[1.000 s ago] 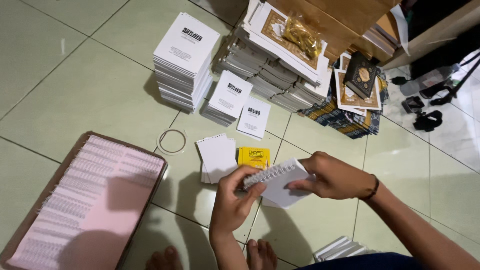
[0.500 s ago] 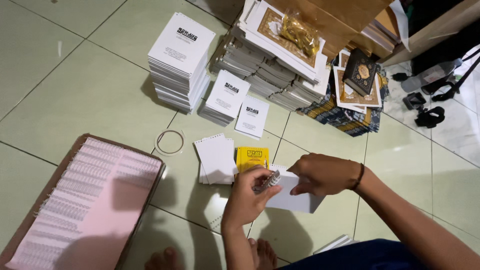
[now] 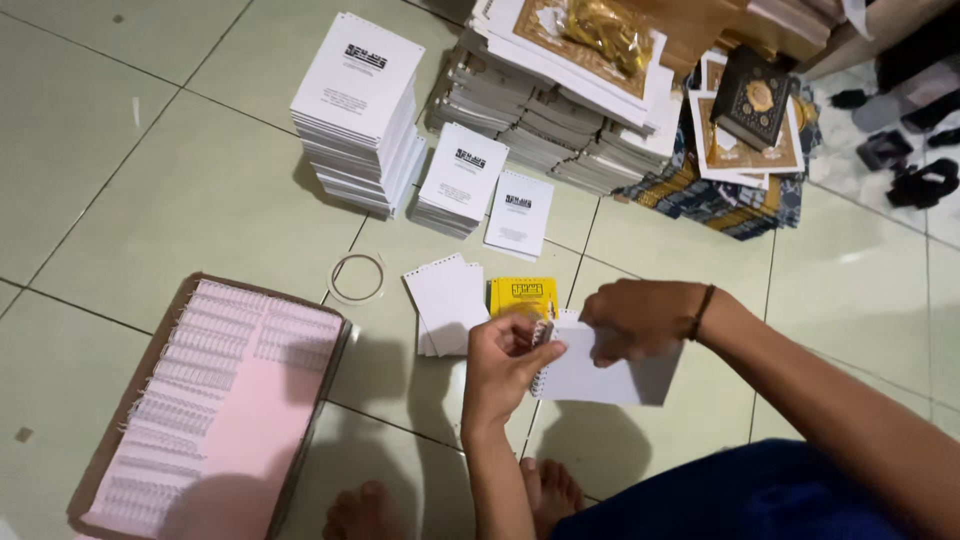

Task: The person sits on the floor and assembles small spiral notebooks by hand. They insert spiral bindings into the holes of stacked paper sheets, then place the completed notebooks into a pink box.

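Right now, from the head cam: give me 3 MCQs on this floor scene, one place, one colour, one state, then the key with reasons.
1. Where is the flat cardboard box of white wire binding coils?
A. on the person's left, on the tiled floor
B. on top of the book stacks
C. on the person's right, beside the dark sandals

2. What colour is the small cover lying just beyond the hands?
A. red
B. yellow
C. blue

3. How is the small white spiral-bound notepad held?
A. lying untouched
B. left hand only
C. by both hands

Key: A, the box sits low at the left; B, the cover is yellow; C, the left hand pinches the coil edge while the right hand grips the top.
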